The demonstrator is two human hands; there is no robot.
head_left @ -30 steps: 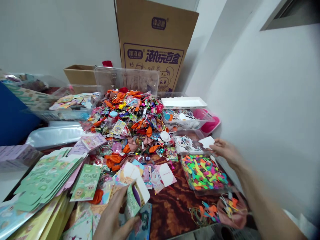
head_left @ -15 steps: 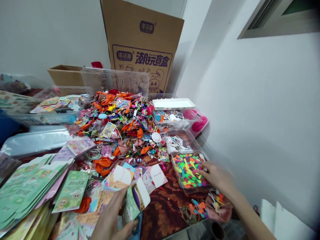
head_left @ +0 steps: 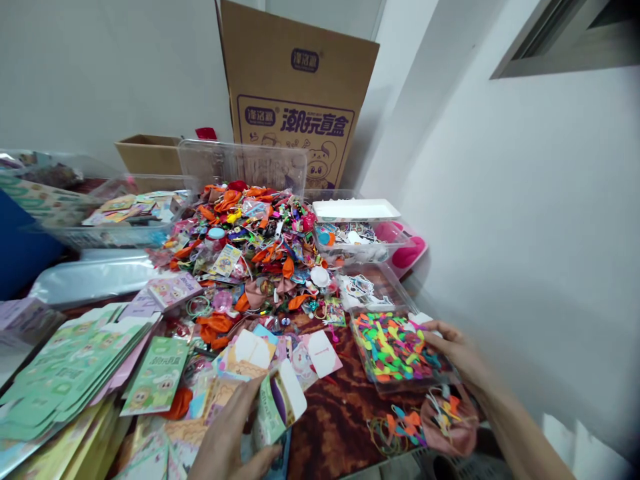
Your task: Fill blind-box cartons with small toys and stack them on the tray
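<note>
My left hand (head_left: 233, 437) is wrapped round a small green printed box (head_left: 270, 417). Its white flap stands up and something purple shows inside the open top. At the right, my right hand (head_left: 453, 350) is at the edge of a clear plastic tray (head_left: 387, 385) of bright little plastic pieces (head_left: 387, 343). Its fingers are drawn together; whatever is between them, if anything, is too small to make out. A white piece lies by the fingertips. Printed cards (head_left: 250, 353) lie just beyond the box.
A heap of small toys and orange balloons (head_left: 250, 233) fills the table's middle. Flat green boxes (head_left: 65, 373) are stacked at left. Behind stands a large carton (head_left: 300, 87). Trays of stickers (head_left: 357, 287) lie along the right wall. A pink pouch (head_left: 450, 427) holds small bits near the front edge.
My right hand has drawn back from over the coloured pieces to the tray's right edge. The left hand still holds the green box. The whole view has shifted slightly.
</note>
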